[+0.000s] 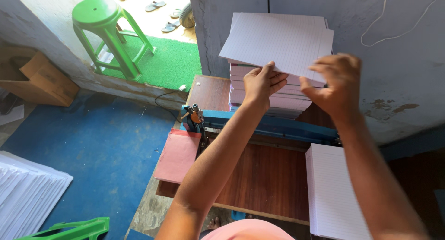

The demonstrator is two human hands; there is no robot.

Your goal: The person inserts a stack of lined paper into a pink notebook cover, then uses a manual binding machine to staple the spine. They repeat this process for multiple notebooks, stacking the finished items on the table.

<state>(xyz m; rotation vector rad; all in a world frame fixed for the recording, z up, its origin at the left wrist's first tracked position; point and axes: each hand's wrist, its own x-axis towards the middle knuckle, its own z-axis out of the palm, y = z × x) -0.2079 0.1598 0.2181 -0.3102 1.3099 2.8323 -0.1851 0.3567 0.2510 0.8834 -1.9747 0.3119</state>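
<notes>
My left hand (262, 82) and my right hand (334, 80) both grip the near edge of a bundle of white lined paper sheets (278, 41). The bundle rests on top of a tall stack of paper with pink layers (241, 85) at the far end of a brown wooden table (269, 175). The stack stands against a grey wall. A blue metal bar machine (273, 125) crosses the table just below my hands. A second pile of white lined sheets (331, 189) lies on the table's near right side, under my right forearm.
A pink card sheet (178, 154) hangs over the table's left edge. On the blue floor lie a pile of white paper (28, 193) and a cardboard box (39, 78). A green plastic stool (109, 34) stands on a green mat by the doorway; another green stool part (74, 230) is near.
</notes>
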